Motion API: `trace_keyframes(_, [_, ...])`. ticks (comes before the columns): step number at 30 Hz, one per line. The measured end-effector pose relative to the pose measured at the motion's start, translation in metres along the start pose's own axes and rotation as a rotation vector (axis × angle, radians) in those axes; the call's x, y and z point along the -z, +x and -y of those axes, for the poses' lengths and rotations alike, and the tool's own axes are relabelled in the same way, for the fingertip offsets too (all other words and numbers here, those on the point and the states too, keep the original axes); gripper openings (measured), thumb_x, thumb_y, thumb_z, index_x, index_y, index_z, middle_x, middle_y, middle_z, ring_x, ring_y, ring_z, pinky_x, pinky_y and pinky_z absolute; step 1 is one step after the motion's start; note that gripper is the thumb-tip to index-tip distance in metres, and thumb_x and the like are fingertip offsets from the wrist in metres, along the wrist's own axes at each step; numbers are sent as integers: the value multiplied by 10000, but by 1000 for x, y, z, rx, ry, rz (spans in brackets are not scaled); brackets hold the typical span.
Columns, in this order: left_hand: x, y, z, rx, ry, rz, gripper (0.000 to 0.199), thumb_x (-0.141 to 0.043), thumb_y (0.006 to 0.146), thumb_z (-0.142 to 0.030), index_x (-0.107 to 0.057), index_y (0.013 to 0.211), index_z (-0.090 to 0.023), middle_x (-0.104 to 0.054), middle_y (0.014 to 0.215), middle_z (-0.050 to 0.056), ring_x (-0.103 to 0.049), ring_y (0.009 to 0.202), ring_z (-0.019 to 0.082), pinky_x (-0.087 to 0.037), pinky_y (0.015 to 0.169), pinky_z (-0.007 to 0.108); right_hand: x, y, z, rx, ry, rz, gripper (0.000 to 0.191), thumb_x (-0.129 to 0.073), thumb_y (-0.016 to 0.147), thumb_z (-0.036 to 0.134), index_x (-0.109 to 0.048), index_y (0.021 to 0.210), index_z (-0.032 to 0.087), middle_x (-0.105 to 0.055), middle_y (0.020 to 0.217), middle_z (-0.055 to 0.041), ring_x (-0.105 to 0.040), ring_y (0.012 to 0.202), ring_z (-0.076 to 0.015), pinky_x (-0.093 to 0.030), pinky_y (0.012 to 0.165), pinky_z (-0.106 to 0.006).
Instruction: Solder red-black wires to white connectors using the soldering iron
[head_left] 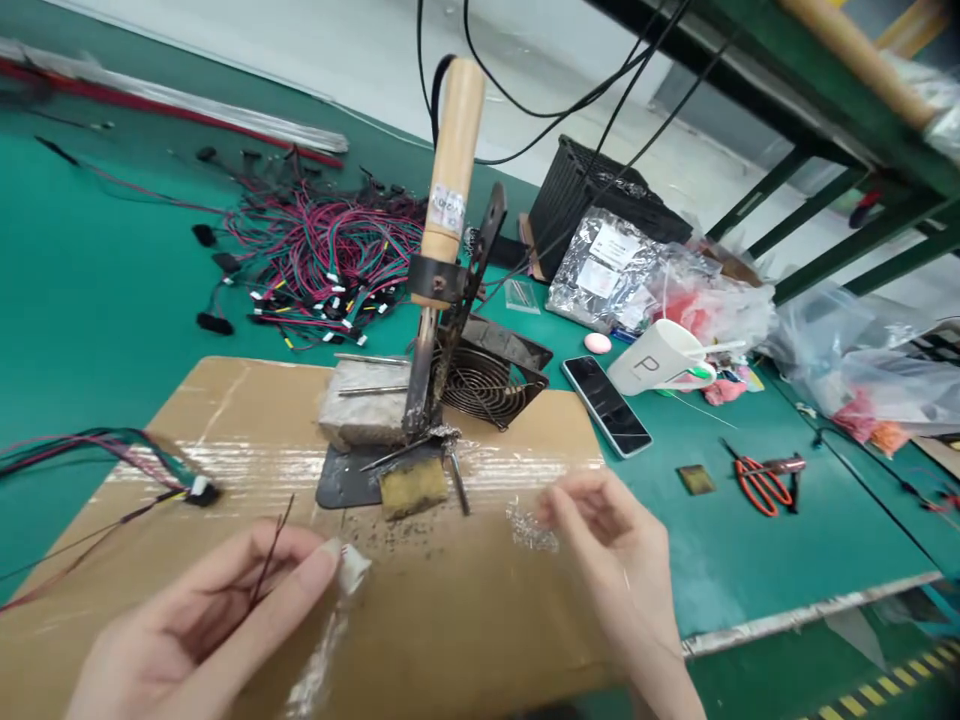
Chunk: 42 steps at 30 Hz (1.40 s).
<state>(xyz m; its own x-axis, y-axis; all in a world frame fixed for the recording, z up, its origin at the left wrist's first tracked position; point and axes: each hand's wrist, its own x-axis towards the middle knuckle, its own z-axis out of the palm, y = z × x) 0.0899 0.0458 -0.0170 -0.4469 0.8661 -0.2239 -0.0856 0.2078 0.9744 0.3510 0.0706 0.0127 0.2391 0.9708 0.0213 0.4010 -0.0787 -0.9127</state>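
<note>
One white piece [355, 569], one thin dark wire [274, 545]: in the left hand [225, 605], grip closed, above cardboard [480, 625]. Right hand [616, 535]: fingertips bunched near clear bits [531, 530], hold unclear. Wire heap [341, 235]: on table [750, 570]; finished and outstanding counts not tellable.

Between your left hand [232, 610] and your right hand [615, 545], the cardboard [465, 635] gives you a free lane at bottom centre, narrowed by the small clear pile [531, 528] beside your right fingertips. Above it, mid-frame, the upright wooden-handled iron [441, 245], grey block [360, 410] and black fan [487, 385] wall you off. Right of centre, the phone [609, 408] and white cup [649, 360] obstruct you; below the orange-handled tool [761, 485], the green tabletop [750, 570] leaves you passage at lower right.
</note>
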Motion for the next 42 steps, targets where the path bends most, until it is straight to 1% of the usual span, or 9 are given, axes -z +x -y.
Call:
trace_keyframes(3, [-12,9,-10,-38,-101,-31,463,-938,423,-556,-808,792,-309,-725,604,47,-723,644,335,-604,459,385,-17,-11,18,-105,198,98,205,-778,857,400,-707,790,219,-755,663,-6,-744,631,-173,-615,615,-255])
trace_keyframes(10, [-17,11,-6,15,-103,-20,479,-928,464,-597,-795,794,-276,-715,602,38,-719,628,301,-598,462,353,-53,-22,39,-379,574,373,108,-848,803,303,-777,793,223,-784,661,-3,-774,644,-181,-658,673,-269])
trace_keyframes(14, [-5,3,5,105,-14,50,363,-937,574,-498,-774,774,-243,-733,641,29,-686,570,202,-569,453,232,-59,-19,34,-242,504,257,192,-763,896,391,-782,820,216,-768,690,-14,-746,643,-150,-624,640,-223])
trace_keyframes(19, [-8,11,4,-33,-144,-33,213,-885,714,-380,-755,779,-224,-728,764,-16,-667,751,89,-536,738,66,-55,-32,22,34,241,234,455,-355,1114,416,-796,1078,312,-736,947,-29,-696,803,-142,-579,716,-255])
trace_keyframes(24, [-7,15,2,-101,-247,-96,92,-827,783,-266,-742,795,-231,-698,770,-41,-647,765,70,-508,824,70,-78,-46,25,267,50,407,296,-515,1031,226,-808,1002,201,-727,853,-53,-693,809,-188,-562,757,-306])
trace_keyframes(30, [-1,10,1,-149,-305,-105,53,-805,796,-207,-754,808,-197,-702,760,-26,-649,751,77,-518,760,86,-124,-53,29,434,-220,425,55,-703,905,198,-727,929,156,-719,859,-59,-710,806,-249,-583,688,-352])
trace_keyframes(35, [-3,11,1,-184,-337,-116,78,-836,766,-196,-763,789,-180,-692,757,-16,-650,732,79,-521,731,86,-128,-53,31,537,-415,458,92,-637,945,145,-687,867,143,-712,840,-78,-709,787,-275,-582,633,-375])
trace_keyframes(38, [-2,11,0,-180,-336,-106,91,-844,764,-225,-767,789,-185,-694,752,-9,-648,728,87,-521,718,94,-121,-52,30,390,-205,469,122,-601,965,159,-684,875,161,-724,835,-78,-719,764,-247,-600,675,-357])
trace_keyframes(42, [-2,11,1,-178,-317,-89,131,-860,754,-265,-765,775,-178,-688,744,-5,-634,742,95,-512,718,103,-106,-44,31,-239,331,445,97,-725,856,275,-677,823,198,-732,705,-24,-743,638,-184,-616,610,-265])
